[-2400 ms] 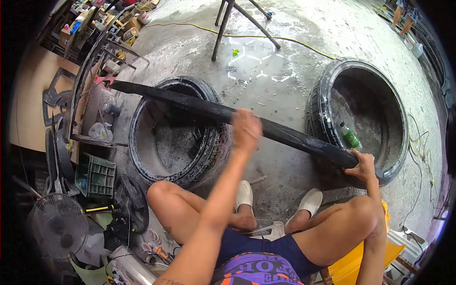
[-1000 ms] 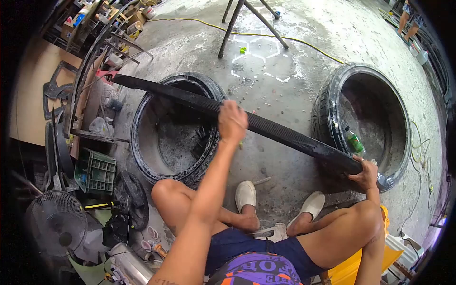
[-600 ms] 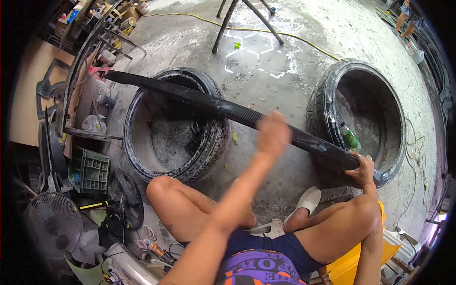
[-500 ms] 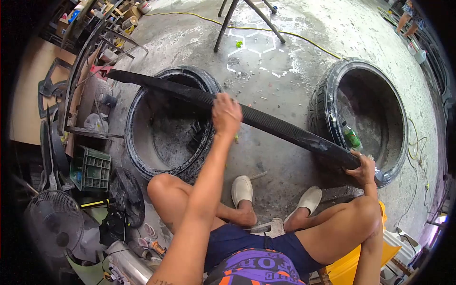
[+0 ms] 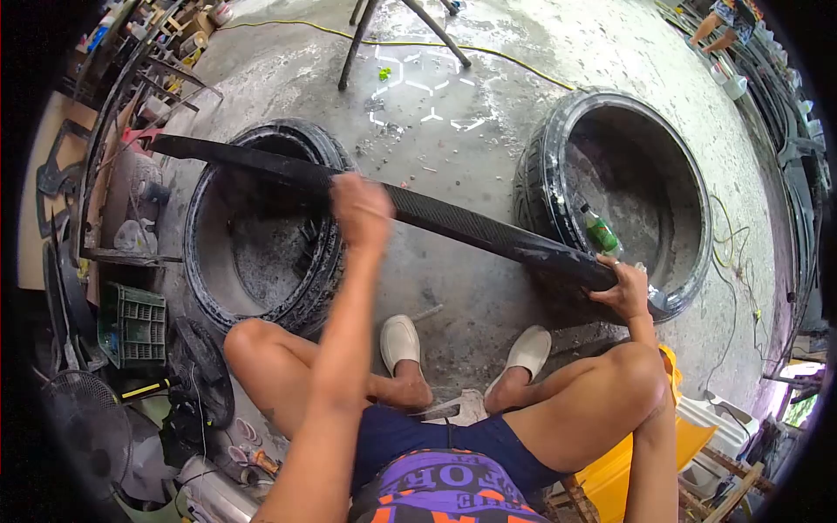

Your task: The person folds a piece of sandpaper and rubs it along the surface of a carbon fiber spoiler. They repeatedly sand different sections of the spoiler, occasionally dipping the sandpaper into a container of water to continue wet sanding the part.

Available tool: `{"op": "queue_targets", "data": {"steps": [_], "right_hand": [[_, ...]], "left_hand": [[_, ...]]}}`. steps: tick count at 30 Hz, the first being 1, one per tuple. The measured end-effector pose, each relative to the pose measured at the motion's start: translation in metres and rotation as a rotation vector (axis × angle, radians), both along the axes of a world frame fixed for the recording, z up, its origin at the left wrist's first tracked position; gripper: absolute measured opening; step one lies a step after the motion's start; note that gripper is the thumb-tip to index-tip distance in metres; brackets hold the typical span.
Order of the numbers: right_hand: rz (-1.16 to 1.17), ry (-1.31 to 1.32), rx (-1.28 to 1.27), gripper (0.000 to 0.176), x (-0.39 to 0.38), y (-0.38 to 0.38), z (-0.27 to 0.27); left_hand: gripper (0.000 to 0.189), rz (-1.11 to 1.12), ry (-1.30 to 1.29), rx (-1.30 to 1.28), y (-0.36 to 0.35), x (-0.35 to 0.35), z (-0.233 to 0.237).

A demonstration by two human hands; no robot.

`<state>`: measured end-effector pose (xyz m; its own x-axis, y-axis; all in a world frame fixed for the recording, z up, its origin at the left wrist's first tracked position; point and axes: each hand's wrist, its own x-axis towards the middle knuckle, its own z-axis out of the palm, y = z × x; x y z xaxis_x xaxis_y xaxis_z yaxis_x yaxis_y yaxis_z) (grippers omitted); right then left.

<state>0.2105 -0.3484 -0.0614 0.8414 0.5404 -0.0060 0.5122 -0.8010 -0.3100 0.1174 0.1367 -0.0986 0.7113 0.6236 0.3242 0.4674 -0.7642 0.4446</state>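
A long, narrow black strip (image 5: 471,225) with a woven, carbon-fibre-like surface lies slanted across two tires in front of me. My right hand (image 5: 624,289) grips its near right end, thumb on top and fingers curled beneath. My left hand (image 5: 362,212), blurred by motion, is closed and pressed on the strip left of its middle; whatever is under its fingers is hidden. Below the strip's left part is the left tire (image 5: 202,261). Its right end rests by the right tire (image 5: 542,166), in which a green-labelled bottle (image 5: 600,232) lies.
A dark stand (image 5: 357,48) with several legs and a yellow hose (image 5: 506,54) are farther out on the floor. To the left are a green crate (image 5: 135,324) and a fan (image 5: 83,427). A yellow chair (image 5: 610,471) is at my right. Another person's legs (image 5: 717,39) show top right.
The whole view has shifted, so the tires and strip appear farther left. My left hand stays on the strip and is more blurred; my right hand keeps its grip on the end.
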Motion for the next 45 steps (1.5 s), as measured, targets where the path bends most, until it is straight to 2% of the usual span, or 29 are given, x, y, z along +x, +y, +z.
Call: {"op": "queue_targets", "data": {"steps": [1,3,4,5,6,7,10,11,12,13,14,15,17,18,19,20,22,23,26,27,28,30,31,32,36,39,41,44,45], "right_hand": [[0.014,-0.012,0.011,0.069,0.001,0.001,-0.001],[0.021,-0.014,0.031,0.07,0.003,0.002,0.003],[0.016,0.013,0.039,0.07,0.002,0.002,0.005],[0.016,0.043,0.048,0.071,0.001,0.004,0.005],[0.013,0.048,0.106,0.071,0.0,0.004,0.003],[0.018,0.028,0.076,0.072,0.0,0.003,0.004],[0.006,0.026,0.054,0.071,0.0,0.002,0.002],[0.008,0.028,0.057,0.071,0.0,0.004,0.002],[0.017,-0.007,0.049,0.071,-0.001,0.004,0.004],[0.032,-0.042,0.043,0.071,-0.002,0.005,0.005],[0.006,-0.011,0.047,0.071,-0.002,0.007,0.007],[0.012,-0.012,0.054,0.071,-0.001,0.009,0.004],[0.027,-0.017,0.086,0.069,0.001,0.005,0.002],[0.015,-0.015,0.079,0.067,0.001,0.008,0.006],[0.019,-0.021,0.077,0.067,0.005,0.011,0.008],[0.014,-0.004,0.077,0.065,0.003,0.012,0.009],[-0.046,0.104,0.089,0.061,0.0,0.017,0.018],[-0.041,0.102,0.081,0.061,0.004,0.015,0.018],[0.006,0.102,-0.023,0.068,0.012,0.01,0.026],[-0.006,0.206,-0.096,0.071,0.01,0.015,0.043],[-0.019,0.316,-0.169,0.073,0.006,0.015,0.054],[0.026,0.318,-0.065,0.077,0.005,0.001,0.059],[0.079,0.325,0.028,0.081,0.006,-0.012,0.061],[0.164,0.372,-0.037,0.085,0.014,-0.026,0.058],[-0.028,0.386,-0.185,0.08,0.022,-0.058,0.045],[0.09,0.219,-0.106,0.085,0.014,-0.052,0.041],[0.136,0.157,-0.062,0.091,0.007,-0.026,0.073],[0.113,0.274,-0.032,0.093,0.019,0.011,0.116],[0.184,0.266,-0.141,0.094,0.022,0.03,0.13]], "left_hand": [[0.017,0.003,0.005,0.002,-0.002,0.001,-0.018],[0.016,-0.169,0.339,0.198,-0.004,0.013,-0.054],[0.015,-0.188,-0.217,0.309,-0.073,0.019,-0.036],[0.015,-0.202,-0.399,0.395,-0.134,0.03,-0.034],[0.016,-0.363,-0.069,-0.025,-0.189,0.027,0.0],[0.018,-0.54,0.052,-0.164,-0.223,0.024,0.019],[0.025,-0.581,-0.103,0.059,-0.168,0.008,0.001],[0.027,-0.385,-0.162,0.375,-0.11,0.013,-0.035],[0.024,-0.383,-0.32,0.57,-0.037,0.011,-0.053],[0.02,-0.185,-0.056,-0.006,0.006,0.001,-0.005],[0.02,-0.057,-0.122,0.241,0.033,-0.005,0.012],[0.022,-0.027,-0.13,0.258,0.041,-0.005,0.012],[0.024,0.109,-0.352,0.387,0.016,0.01,-0.026],[0.03,-0.012,-0.063,-0.255,-0.036,0.006,-0.003],[0.043,-0.109,-0.171,0.434,-0.086,0.01,-0.035],[0.048,-0.278,-0.115,0.332,-0.14,0.011,-0.046],[0.046,-0.584,-0.132,-0.005,-0.179,0.0,-0.015],[0.046,-0.578,-0.137,-0.012,-0.168,0.002,-0.016],[0.036,-0.284,-0.183,0.12,-0.079,0.006,-0.022],[0.032,-0.195,-0.272,0.184,-0.041,0.003,-0.012],[0.025,-0.171,-0.181,0.086,-0.013,-0.004,0.014],[0.023,-0.155,-0.16,0.088,0.014,-0.013,0.034],[0.025,-0.221,-0.153,0.073,0.012,-0.016,0.042],[0.025,-0.26,-0.137,0.095,0.002,-0.016,0.046],[0.027,-0.345,-0.115,0.164,-0.04,-0.007,0.024],[0.028,-0.289,-0.166,0.155,-0.049,-0.007,0.001],[0.027,-0.294,-0.181,0.175,-0.048,-0.006,-0.002],[0.028,-0.265,-0.201,0.225,-0.051,-0.005,-0.002],[0.028,-0.258,-0.179,0.19,-0.051,-0.006,-0.001]]}}
